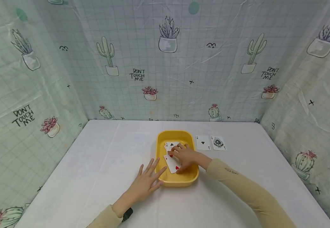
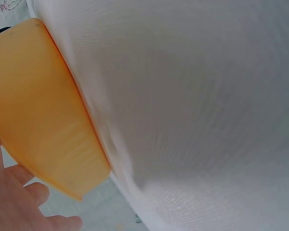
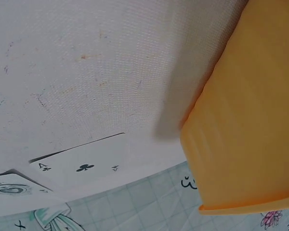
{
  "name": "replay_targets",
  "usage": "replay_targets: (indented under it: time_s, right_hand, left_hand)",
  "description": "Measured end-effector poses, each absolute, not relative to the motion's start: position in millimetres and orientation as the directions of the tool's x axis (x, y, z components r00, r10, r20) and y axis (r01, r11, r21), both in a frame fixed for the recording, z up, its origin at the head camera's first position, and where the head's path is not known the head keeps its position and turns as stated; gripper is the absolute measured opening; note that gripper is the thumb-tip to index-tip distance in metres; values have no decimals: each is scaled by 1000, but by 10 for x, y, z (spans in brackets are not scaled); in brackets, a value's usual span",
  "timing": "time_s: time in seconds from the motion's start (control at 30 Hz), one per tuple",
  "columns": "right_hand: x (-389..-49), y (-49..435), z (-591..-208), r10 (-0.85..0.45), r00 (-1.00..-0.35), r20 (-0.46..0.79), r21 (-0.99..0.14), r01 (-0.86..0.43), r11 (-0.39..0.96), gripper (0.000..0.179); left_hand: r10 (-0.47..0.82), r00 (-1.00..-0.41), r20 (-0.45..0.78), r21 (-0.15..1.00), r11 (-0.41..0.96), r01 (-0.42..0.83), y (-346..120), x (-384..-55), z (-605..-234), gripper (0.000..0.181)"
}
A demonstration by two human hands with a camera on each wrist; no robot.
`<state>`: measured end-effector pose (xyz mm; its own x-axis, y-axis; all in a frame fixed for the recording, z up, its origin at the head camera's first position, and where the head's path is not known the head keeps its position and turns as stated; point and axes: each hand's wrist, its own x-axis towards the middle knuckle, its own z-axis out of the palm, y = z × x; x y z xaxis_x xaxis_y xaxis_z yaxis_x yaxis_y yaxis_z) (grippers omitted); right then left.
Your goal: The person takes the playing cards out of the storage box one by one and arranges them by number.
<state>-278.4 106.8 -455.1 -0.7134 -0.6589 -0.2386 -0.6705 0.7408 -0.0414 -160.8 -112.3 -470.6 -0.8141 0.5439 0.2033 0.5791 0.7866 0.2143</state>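
A yellow plastic tray [image 1: 176,183] stands on the table with several playing cards inside, among them a club card [image 1: 168,144] and a heart card [image 1: 170,164]. My right hand [image 1: 184,156] reaches in over the right rim, fingers spread and bent over the cards, thumb at the heart card's lower end. It covers part of the cards. At the tray's left rim, my left hand [image 1: 145,183] has its fingers straight and spread, fingertips right at the edge. In the left wrist view these fingers [image 2: 36,192] show beside the tray's outer wall [image 2: 43,106].
Right of the tray, an ace of clubs [image 1: 206,145] and an ace of spades [image 1: 223,146] lie face up side by side. White cloth covers the table [image 1: 110,152]. A cactus-print curtain [image 1: 193,95] encloses the back and both sides.
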Motion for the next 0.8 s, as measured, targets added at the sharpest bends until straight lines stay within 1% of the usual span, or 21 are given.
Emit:
replay_targets:
  time_s: [0.17,0.33,0.63,0.8]
  right_hand:
    - [-2804,1041,-4548,-639,-720,-269,-29,-658,753,86]
    - [-2806,1022,-4533,-632,-723,-278,-47,-647,761,83]
    - [-2784,1040,-4540,-638,-734,-231,-65,-643,763,85]
    - [-2760,1052,-4525,-644,-737,-206,-51,-649,759,87]
  left_hand:
    - [546,-811,211,202,788,582,-1119,-1605,-4707,51]
    - [538,-822,186,199,799,568,-1117,-1592,-4681,51]
    - [537,-821,194,191,800,568,-1114,-1592,-4687,50]
    - [536,-822,194,189,802,567,-1111,-1593,-4698,51]
